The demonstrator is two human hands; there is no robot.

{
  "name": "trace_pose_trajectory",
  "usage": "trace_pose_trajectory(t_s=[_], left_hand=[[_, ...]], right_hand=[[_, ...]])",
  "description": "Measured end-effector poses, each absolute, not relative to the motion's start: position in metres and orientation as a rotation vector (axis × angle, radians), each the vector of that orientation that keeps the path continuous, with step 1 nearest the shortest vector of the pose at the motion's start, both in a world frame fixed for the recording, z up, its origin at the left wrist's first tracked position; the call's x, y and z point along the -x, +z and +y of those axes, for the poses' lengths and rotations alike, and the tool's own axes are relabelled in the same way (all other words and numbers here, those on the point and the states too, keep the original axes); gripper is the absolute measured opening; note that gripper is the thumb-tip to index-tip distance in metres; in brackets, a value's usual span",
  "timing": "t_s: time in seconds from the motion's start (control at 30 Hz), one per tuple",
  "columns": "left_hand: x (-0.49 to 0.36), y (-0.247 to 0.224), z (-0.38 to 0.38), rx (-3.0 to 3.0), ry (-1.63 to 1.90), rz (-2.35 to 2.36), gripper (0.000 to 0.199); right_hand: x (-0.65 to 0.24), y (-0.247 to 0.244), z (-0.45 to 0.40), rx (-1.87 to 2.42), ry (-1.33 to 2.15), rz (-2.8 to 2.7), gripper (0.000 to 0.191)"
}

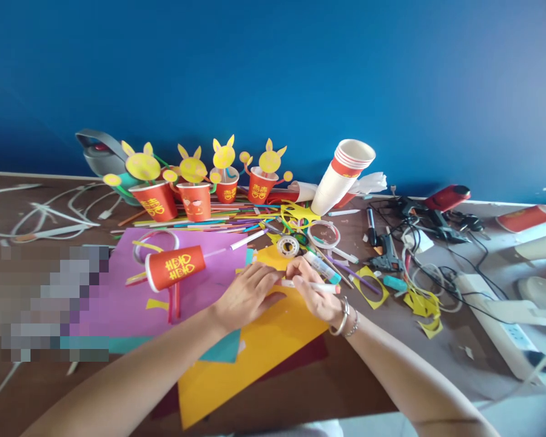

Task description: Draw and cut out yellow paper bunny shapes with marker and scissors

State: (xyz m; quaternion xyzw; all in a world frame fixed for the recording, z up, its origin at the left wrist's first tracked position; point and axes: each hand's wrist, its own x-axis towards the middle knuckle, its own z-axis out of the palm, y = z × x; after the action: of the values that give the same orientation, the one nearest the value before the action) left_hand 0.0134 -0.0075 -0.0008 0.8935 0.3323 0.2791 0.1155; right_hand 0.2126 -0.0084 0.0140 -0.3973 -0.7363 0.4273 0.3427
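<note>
My right hand (313, 291) is closed around a white marker (325, 288) with an orange-red end, held level over a sheet of orange-yellow paper (264, 346). My left hand (250, 292) meets the marker's other end with its fingers curled together. What those fingers pinch, if anything, is too small to make out. Left of that hand, a red paper cup (175, 268) with gold print lies on its side on purple paper (118, 291), red strips sticking out of it. A roll of tape (288, 246) and a glue stick (322, 267) lie just beyond my hands.
Several red cups (195, 203) with yellow animal heads stand along the wall. Nearby leans a stack of white cups (341, 176). Colored sticks (227, 215) lie behind the papers. To the right are a glue gun (386, 258), tangled cables, yellow scraps (423, 306) and a power strip (505, 328).
</note>
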Motion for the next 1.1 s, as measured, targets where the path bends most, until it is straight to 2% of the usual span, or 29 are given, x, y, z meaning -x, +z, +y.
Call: trace_pose_trajectory(t_s=[0.1, 0.33, 0.63, 0.9, 1.1], left_hand=[[-0.017, -0.005, -0.010, -2.596, 0.764, 0.955, 0.011], [-0.020, -0.001, -0.014, -2.691, 0.752, 0.917, 0.016], [-0.021, -0.001, -0.019, -2.550, 0.554, 0.942, 0.023], [-0.020, 0.001, -0.020, -2.525, 0.555, 0.920, 0.027], [-0.025, -0.006, -0.018, -2.640, 0.703, 0.921, 0.013]], right_hand=[[-0.207, 0.011, -0.008, 1.025, 0.985, -2.017, 0.013], [-0.203, 0.010, -0.007, 1.024, 0.741, -2.044, 0.008], [-0.206, 0.010, -0.007, 0.987, 0.855, -2.010, 0.010], [-0.205, 0.013, -0.007, 0.961, 0.855, -2.015, 0.014], [-0.204, 0.016, -0.009, 0.972, 0.834, -2.052, 0.013]])
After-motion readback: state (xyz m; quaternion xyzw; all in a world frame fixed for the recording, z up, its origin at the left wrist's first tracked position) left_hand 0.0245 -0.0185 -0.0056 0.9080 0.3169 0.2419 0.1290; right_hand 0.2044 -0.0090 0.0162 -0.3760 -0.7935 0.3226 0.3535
